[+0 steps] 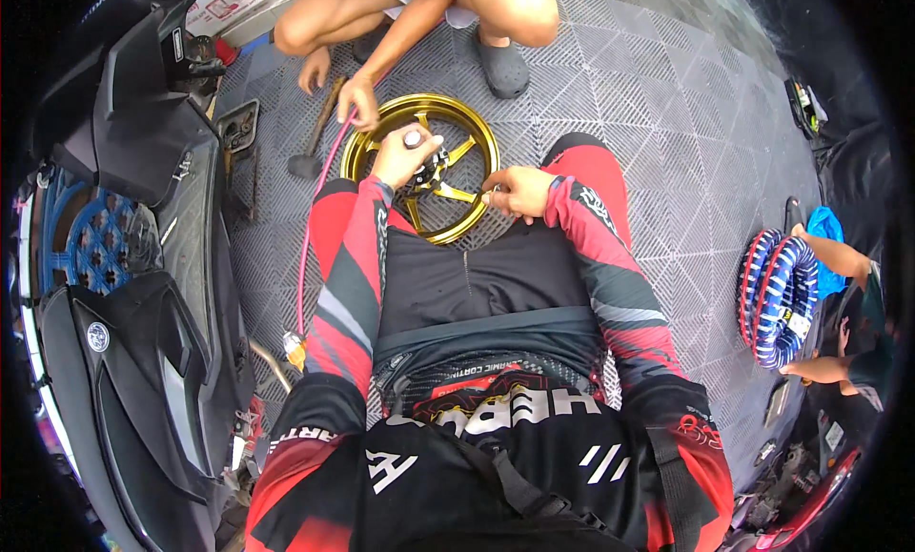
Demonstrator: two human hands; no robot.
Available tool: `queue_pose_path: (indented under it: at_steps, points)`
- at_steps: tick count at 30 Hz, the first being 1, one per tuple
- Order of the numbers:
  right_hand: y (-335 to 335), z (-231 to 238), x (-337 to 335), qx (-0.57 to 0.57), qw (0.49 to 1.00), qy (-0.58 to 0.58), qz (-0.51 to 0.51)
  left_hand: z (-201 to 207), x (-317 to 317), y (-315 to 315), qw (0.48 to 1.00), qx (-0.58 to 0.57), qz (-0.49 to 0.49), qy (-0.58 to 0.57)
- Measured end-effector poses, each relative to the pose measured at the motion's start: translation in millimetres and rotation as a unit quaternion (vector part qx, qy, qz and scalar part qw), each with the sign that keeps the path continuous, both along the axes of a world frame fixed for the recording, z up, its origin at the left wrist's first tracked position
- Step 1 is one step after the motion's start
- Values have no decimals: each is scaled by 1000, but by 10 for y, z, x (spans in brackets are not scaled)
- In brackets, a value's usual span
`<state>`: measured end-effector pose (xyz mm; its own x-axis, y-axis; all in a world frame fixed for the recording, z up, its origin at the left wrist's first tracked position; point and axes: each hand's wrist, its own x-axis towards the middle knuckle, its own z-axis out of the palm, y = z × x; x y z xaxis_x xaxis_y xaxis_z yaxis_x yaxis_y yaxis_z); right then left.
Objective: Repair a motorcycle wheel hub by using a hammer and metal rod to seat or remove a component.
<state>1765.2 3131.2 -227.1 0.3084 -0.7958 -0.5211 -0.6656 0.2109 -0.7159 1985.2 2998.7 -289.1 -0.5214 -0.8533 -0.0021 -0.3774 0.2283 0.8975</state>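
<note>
A gold spoked wheel rim [490,137] lies flat on the floor between my knees, with a black and silver hub [429,169] at its centre. Over the hub, my left hand [400,157] is closed around an upright tool [412,139] whose round pale end shows above the fist; its lower part is hidden. At the wheel's right edge my right hand [521,192] has its fingers curled in a pinch. Something small and dark may be between those fingertips, but I cannot make it out.
Opposite me a crouching person's hand [359,102] holds a pink hose [329,166] running down my left side. A hammer [305,164] and a parts tray [238,125] lie left, beside a black scooter [124,380]. Wrapped tyres [789,290] and another person are at right.
</note>
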Motion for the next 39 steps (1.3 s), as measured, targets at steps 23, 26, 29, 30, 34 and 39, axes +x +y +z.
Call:
queue_pose_path:
  at_steps: [23,26,29,30,34,39]
  points:
    - [30,61,-556,-204,792,-368,-442,-375,-187,-45,984,53,40,164]
    - [51,91,-585,-231,786,-349,-454,-443,-292,-20,976,39,112,184]
    - [95,111,-593,-275,797,-286,-455,-473,-326,67,961,22,201,190]
    - [78,130,-605,-308,800,-245,-454,-459,-349,52,956,3,227,186]
    - [-25,106,-486,-394,799,-175,-419,-282,-414,152,951,34,255,172]
    - [-564,384,73,-499,855,-33,-135,-449,-307,110,956,-23,248,152]
